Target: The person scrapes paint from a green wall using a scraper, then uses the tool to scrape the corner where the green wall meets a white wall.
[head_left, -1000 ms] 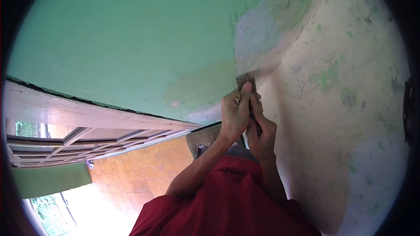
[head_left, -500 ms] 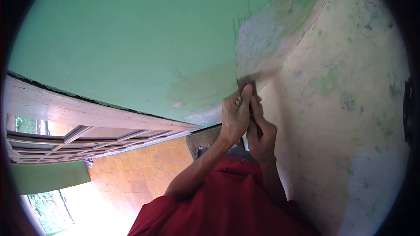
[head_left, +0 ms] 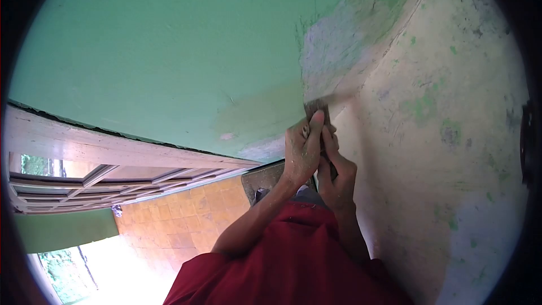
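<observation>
Both my hands grip a scraper with a flat dark blade (head_left: 317, 105), its edge against the wall near the corner. My left hand (head_left: 304, 149) is closed on it, the thumb lying along the blade and a ring on one finger. Below and to the right, my right hand (head_left: 337, 178) wraps round the handle, which is mostly hidden by the fingers. Just above the blade, a patch of bared pale grey-violet surface (head_left: 333, 45) breaks the green painted wall (head_left: 169, 51).
To the right stands a pale wall (head_left: 406, 152) with green paint flecks. A wooden-framed window or door (head_left: 90, 178) runs along the left. Orange floor tiles (head_left: 175, 217) lie below, and a brown surface (head_left: 262, 179) is beneath my feet.
The scraper and both hands stay in nearly the same place, with only a very slight shift to the left. My grip looks unchanged.
</observation>
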The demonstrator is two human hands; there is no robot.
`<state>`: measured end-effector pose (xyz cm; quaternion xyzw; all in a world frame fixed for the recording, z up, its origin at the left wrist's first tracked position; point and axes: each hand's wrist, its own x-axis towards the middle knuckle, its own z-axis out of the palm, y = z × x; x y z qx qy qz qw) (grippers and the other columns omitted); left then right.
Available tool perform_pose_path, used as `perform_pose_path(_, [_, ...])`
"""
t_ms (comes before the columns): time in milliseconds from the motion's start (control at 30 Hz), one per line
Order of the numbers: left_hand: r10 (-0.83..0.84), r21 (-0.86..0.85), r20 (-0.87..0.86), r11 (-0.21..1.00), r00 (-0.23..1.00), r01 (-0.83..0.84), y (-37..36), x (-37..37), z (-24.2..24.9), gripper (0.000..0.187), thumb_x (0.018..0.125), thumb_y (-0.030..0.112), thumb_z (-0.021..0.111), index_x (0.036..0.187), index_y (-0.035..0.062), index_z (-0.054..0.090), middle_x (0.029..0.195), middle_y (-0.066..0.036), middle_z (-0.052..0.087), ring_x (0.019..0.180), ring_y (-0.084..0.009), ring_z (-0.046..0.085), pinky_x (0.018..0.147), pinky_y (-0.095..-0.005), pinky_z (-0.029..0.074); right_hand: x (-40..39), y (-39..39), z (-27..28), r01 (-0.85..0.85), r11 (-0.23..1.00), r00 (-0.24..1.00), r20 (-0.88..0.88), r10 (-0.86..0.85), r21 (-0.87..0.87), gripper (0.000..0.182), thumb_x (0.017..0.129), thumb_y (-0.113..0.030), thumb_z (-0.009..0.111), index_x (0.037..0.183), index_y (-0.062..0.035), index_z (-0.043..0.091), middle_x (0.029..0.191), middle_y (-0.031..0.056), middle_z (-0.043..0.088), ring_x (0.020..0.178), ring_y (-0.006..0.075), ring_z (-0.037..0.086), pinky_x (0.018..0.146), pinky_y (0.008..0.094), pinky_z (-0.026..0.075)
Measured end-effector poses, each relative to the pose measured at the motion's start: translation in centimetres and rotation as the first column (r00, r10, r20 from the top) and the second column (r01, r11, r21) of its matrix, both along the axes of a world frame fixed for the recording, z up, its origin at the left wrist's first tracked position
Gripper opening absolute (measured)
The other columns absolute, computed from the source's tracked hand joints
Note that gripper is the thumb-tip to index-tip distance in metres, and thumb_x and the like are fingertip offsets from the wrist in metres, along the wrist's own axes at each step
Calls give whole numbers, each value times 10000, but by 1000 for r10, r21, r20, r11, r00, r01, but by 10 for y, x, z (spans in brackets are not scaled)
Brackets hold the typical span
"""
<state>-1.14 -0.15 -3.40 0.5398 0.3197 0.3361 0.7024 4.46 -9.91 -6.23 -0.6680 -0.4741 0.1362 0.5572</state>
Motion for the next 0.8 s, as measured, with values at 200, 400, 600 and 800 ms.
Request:
perform_pose_path(200, [14,4,-8,1000,1000,-14,-1,2,-3,514,1064,378,464,813,-44,618,614,-72,616,565,-103,567,506,-256,457,-3,3,6,27,999,997,-70,-24,42,529,865,40,530,1394,23,528,938,246,695,808,254,726,740,344,544])
perform_pose_path(400, [21,31,-20,999,1000,-20,5,5,-2,516,1060,391,469,816,-39,614,620,-75,619,560,-106,567,502,-260,459,0,5,4,16,998,1000,-12,-15,67,522,872,24,518,1394,28,525,991,263,698,852,270,733,748,346,548])
perform_pose_path(600, [30,16,-25,999,999,-30,1,2,-17,509,1061,383,470,812,-38,607,621,-75,615,555,-103,560,499,-258,456,0,1,-6,-17,1000,999,-43,16,-21,533,908,-6,466,1439,46,454,918,229,706,825,208,713,773,309,529])
perform_pose_path(800, [39,0,-24,999,999,-39,1,2,-16,470,1062,315,470,818,-57,619,623,-79,616,564,-113,575,511,-272,467,0,4,-18,-17,1000,999,-34,17,7,529,909,-1,461,1433,67,448,928,241,707,836,214,715,785,315,530])
